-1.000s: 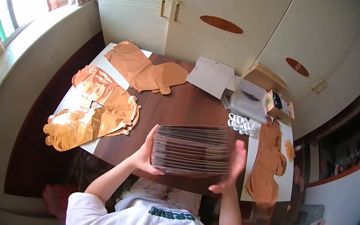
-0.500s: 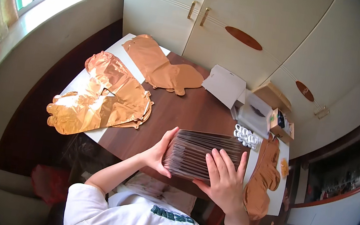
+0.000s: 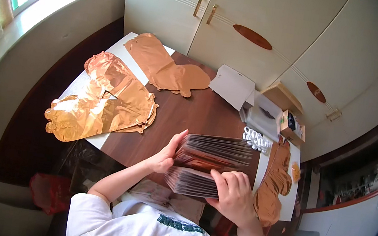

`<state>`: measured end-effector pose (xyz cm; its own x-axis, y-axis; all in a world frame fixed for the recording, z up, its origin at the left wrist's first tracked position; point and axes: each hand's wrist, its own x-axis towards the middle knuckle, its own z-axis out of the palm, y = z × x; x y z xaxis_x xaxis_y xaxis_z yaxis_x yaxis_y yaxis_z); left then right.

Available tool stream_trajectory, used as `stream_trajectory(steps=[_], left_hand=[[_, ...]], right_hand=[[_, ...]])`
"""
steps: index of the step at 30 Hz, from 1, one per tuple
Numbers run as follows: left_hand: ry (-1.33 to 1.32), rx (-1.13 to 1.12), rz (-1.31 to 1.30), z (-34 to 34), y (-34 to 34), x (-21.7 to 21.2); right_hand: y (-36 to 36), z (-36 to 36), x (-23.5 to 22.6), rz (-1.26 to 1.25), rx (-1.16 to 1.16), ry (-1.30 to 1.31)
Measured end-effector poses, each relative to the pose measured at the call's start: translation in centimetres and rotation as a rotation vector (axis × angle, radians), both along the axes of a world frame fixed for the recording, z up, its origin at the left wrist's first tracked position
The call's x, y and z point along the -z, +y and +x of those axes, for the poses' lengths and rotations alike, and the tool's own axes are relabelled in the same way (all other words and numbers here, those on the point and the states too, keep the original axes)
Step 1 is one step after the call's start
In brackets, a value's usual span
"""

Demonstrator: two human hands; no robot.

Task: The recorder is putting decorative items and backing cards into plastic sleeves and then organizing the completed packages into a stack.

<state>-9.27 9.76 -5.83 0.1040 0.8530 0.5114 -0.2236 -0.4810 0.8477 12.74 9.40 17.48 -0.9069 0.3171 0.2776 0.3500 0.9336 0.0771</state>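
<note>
A thick stack of thin, flat plastic packets (image 3: 218, 144), dark and brownish with shiny edges, is held up over the near side of the table. It is parted in the middle, and a reddish-brown packet face shows in the gap. My left hand (image 3: 168, 154) grips the left end, thumb and fingers wrapped round it. Around the near part of the stack, my right hand (image 3: 234, 196) is closed at its right end, the thumb by the gap. Some fingertips are hidden behind the packets.
Orange-gold foil balloons (image 3: 104, 101) lie flat at the left of the dark brown table (image 3: 200, 110), a copper foil one (image 3: 165, 66) behind them and another (image 3: 273, 185) at the right. A white coil (image 3: 257, 140), a white box (image 3: 233, 86) and a small carton (image 3: 293, 126) stand far right, before cupboards.
The stack was closed together under my flat right hand; now it is parted into two sections. My right hand has moved down and curled its fingers round the near section.
</note>
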Motion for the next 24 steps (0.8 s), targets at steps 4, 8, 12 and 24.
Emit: stream_trajectory(steps=[4,8,12,24], left_hand=[[0.015,-0.162,0.027,-0.1,-1.9,-6.9],[0.029,-0.126,0.086,-0.7,-1.5,-7.2],[0.012,-0.077,0.026,-1.1,-1.1,-8.4],[0.615,-0.271,0.167,-1.8,0.3,-12.0]], right_hand=[[-0.2,-0.1,-0.5,-0.157,-0.030,0.001],[-0.3,0.0,-0.4,-0.138,-0.018,-0.006],[0.7,0.2,0.2,-0.146,-0.018,0.002],[2.9,2.6,0.9,-0.204,-0.025,0.181]])
